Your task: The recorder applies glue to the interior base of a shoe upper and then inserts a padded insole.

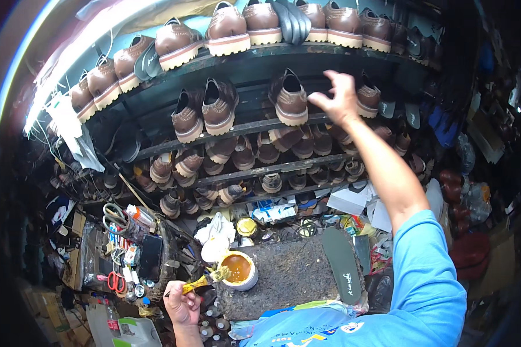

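Yellow brush [201, 281]: clasped by left grip [182, 303] at tub [249, 284], likely against drips
Brown shoe [290, 99]: beside right grip [341, 101], spread, seemingly empty

I wear a light blue T-shirt [393, 324] of soft-looking cloth, its short right sleeve [425, 254] ending loosely above the elbow in a plain edge, with a few creases and darker folds running toward the shoulder. Across the front there is a print: a rounded white emblem [351, 327], slanting lettering, and patches of yellow, white and dark blue near the lower rim of my view. My 2 hands, left [182, 303] and right [338, 98], are bare, and so is my right forearm [382, 165].
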Available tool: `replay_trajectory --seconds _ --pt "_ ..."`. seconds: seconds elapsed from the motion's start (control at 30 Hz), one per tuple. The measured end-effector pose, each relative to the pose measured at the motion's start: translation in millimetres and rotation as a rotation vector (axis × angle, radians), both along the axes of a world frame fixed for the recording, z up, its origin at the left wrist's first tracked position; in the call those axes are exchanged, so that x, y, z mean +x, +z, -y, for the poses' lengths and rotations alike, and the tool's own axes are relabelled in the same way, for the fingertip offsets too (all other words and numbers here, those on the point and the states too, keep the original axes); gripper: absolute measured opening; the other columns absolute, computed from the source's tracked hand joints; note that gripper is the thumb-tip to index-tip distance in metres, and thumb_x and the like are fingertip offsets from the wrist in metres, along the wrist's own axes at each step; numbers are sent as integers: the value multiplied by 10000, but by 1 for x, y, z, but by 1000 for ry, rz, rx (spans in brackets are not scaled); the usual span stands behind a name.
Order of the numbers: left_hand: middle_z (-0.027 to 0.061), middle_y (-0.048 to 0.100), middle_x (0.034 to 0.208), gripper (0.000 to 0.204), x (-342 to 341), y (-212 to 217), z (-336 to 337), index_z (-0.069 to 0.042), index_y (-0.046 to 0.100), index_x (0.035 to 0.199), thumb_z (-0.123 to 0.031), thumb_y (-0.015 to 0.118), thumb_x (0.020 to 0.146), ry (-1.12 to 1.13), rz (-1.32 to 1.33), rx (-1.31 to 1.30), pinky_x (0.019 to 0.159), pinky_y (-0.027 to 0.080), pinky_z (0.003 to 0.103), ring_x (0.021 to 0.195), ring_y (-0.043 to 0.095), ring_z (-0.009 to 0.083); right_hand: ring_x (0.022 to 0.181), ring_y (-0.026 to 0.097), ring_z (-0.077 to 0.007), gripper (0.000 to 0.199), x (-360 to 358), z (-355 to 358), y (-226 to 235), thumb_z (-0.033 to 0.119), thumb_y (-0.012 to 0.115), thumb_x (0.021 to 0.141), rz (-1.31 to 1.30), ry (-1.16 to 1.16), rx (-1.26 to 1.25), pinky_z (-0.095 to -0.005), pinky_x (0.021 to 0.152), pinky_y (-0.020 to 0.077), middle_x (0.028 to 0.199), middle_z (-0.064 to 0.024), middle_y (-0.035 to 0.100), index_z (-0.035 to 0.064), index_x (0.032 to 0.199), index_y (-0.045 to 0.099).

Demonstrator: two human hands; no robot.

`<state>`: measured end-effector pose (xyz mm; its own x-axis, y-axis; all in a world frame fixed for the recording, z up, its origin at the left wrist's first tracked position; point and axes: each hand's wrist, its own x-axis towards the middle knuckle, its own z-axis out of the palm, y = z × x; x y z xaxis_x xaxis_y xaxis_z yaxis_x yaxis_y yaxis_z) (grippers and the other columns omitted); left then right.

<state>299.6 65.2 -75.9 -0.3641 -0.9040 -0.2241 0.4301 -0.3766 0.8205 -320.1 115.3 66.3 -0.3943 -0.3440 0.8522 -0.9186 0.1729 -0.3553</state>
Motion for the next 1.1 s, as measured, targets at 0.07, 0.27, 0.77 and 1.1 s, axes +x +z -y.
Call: replay_trajectory --seconds 0.07,0.27,0.77,1.1 --pt "76 606 629 204 10 -2 -2 -55 583 948 -212 713 954 1 4 -34 378 384 223 433 482 84 1210 515 -379 671 -23 -34 22 344 812 731 -64 -564 187 -475 1022 497 1312 -178 491 107 1328 618" --pt "85 630 668 208 0 2 0 -29 603 1005 -153 752 928 -32 -20 -105 398 412 215 445 489 73 1359 413 -384 577 -59 -107 36 176 876 699 134 -805 725 -549 1084 410 1518 -127 405 87 1240 696" --pt "96 684 756 205 -71 32 -4 -48 631 1055 -251 603 1067 -8 306 -410 441 414 187 520 570 89 755 559 -239 334 287 -215 -101 311 818 724 -84 809 621 -390 777 455 766 -36 500 96 854 597" --pt "87 740 927 133 -55 -4 -16 -9 671 1063 -92 724 973 -99 502 -671 601 492 205 692 634 82 998 609 -323 318 290 -196 -142 158 834 719 211 632 395 -422 898 503 1016 -115 611 46 944 639"
